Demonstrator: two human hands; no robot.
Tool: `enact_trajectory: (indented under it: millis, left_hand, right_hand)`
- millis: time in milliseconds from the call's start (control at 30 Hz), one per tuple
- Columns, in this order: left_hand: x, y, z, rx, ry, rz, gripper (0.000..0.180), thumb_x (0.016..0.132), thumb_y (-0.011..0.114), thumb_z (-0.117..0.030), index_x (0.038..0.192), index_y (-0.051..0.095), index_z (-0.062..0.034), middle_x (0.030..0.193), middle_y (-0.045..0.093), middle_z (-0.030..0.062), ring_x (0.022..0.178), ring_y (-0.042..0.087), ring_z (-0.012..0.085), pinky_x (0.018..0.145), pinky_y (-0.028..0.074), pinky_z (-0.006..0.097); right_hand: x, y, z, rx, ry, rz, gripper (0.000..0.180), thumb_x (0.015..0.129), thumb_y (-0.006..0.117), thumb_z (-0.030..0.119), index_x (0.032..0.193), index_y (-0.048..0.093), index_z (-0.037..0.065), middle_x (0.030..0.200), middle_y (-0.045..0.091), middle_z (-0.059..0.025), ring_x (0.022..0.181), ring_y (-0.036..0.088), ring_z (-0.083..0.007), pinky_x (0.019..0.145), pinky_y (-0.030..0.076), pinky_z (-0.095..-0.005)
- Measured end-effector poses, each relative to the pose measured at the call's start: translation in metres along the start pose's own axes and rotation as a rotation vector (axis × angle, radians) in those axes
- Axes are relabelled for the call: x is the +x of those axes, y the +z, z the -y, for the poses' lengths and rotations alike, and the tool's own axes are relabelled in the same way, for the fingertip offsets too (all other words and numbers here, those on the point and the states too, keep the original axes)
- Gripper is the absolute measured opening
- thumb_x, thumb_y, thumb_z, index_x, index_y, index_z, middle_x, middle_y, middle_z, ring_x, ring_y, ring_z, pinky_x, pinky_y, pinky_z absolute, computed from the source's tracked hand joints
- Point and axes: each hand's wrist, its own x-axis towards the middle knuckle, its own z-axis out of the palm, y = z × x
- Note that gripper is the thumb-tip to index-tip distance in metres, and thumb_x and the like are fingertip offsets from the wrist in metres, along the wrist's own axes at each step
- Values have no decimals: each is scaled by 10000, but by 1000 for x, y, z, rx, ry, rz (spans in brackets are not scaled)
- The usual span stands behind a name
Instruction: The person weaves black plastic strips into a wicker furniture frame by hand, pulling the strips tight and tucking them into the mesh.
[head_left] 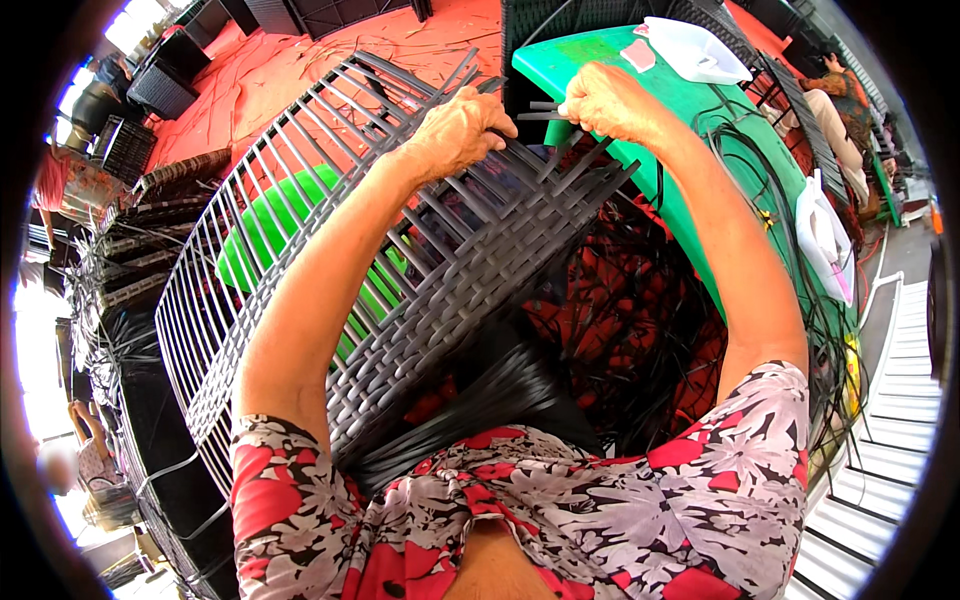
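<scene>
Two-handed, upper centre: curls left grip [452, 133] over woven frame [452, 290], pinches grey strips [541, 116] in right grip [608, 104], might lose them pulling askew.

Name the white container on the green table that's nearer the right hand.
The far white container, beside the pink scrap; the other white container lies farther right.

The green counter [551, 62] carries a white tray [697, 52] and pink scrap [637, 56] beyond the right fingers [578, 103]; to those fingers' right lie black strips [738, 140] and a white container [822, 235].
</scene>
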Motion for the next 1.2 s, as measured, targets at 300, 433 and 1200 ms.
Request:
enact_trajectory:
  millis: [300,433,1200]
  left_hand:
    - [5,1,2,9,147,-27,185,734,614,-31,913,567,-31,878,554,100,883,547,294,724,455,385]
    - [3,11,2,210,332,-187,166,710,571,11,867,540,-34,822,513,95,792,553,276,605,473,378]
    - [-11,22,-15,336,-57,-412,195,732,667,-225,719,592,-46,770,534,99,811,541,280,696,432,392]
  right_hand:
    - [22,-4,-11,140,58,322,236,757,582,178,590,572,10,534,528,-28,415,443,-78,361,316,-240]
    - [20,-6,-9,248,91,351,219,777,587,172,612,579,29,539,522,-10,408,431,-53,347,300,-209]
    - [34,22,-30,518,64,568,181,789,629,175,714,627,10,579,558,-10,424,458,-45,377,338,-191]
